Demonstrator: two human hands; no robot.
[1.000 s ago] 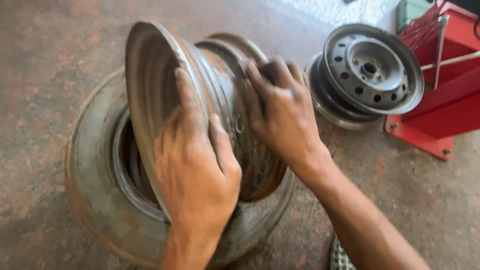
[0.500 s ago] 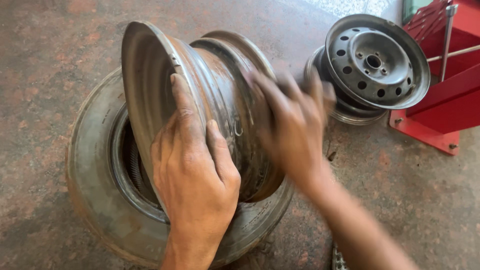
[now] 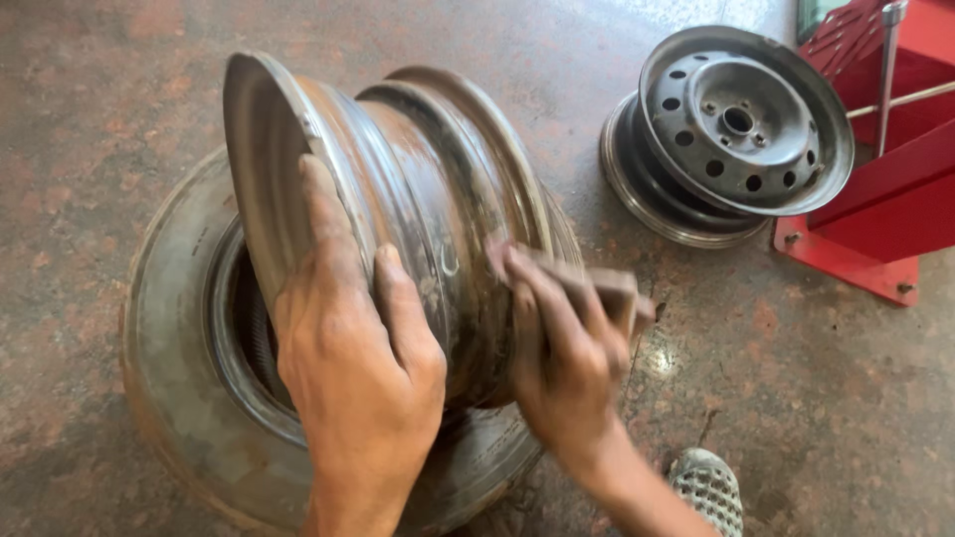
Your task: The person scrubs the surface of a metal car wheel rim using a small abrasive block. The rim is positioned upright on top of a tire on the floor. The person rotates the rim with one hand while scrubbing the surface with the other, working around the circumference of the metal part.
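No packages, labels, signs or screens visible anywhere in view

Steel wheel rims: two, one rusty rim [image 3: 398, 199] near left, one grey rim [image 3: 741, 124] far right. Worn tyre [image 3: 169, 378]: one. Red metal stand [image 3: 885, 199]: one. Hands: two.
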